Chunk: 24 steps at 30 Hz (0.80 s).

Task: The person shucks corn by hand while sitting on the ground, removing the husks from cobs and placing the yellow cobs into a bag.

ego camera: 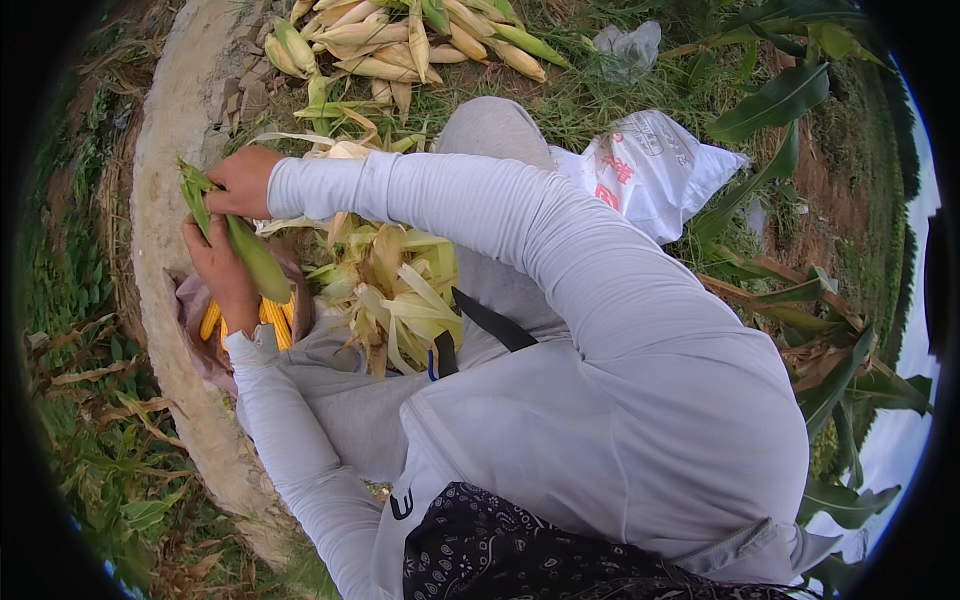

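Observation:
My left hand is wrapped around an ear of corn in its green husk. At the tip of that ear, my right hand pinches the husk leaves, which are partly spread apart. The kernels of this ear are hidden by the husk. Just below my left hand, an open sack holds several bare yellow corn cobs. Stripped corn husks lie in a loose heap between my legs, partly under my right forearm.
A pile of unshucked corn ears lies on the grass past my right knee. A white plastic bag with printing sits beside that knee, and a clear plastic bag lies farther off. A concrete edge curves past the sack. Corn plants stand nearby.

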Available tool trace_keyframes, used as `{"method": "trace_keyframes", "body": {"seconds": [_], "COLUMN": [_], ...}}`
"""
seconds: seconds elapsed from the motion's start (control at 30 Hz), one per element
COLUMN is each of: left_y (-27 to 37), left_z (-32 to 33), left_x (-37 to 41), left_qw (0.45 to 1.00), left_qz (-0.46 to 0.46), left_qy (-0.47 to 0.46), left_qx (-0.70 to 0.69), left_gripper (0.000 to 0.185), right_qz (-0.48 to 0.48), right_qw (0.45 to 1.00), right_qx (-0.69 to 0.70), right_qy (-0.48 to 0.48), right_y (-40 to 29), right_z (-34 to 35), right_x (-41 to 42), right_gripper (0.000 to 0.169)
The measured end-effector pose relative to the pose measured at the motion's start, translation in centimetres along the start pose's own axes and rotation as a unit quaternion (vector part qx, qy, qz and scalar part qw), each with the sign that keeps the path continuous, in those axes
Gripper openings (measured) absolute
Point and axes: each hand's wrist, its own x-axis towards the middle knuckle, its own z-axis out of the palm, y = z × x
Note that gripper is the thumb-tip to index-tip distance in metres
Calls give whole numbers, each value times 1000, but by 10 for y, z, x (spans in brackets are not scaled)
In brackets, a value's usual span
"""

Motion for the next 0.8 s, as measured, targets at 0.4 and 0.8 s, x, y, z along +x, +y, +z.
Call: {"method": "trace_keyframes", "body": {"seconds": [0.4,0.8], "left_y": [-12,-55], "left_z": [2,-112], "left_x": [9,58], "left_qw": [994,888], "left_qz": [-14,-147], "left_qy": [62,137], "left_qx": [-87,-414], "left_gripper": [30,42], "right_qz": [-36,-306], "right_qw": [994,950], "right_qx": [37,-55], "right_qy": [97,7], "right_y": [-2,-61], "right_z": [21,15], "right_x": [-15,-60], "right_gripper": [28,21]}}
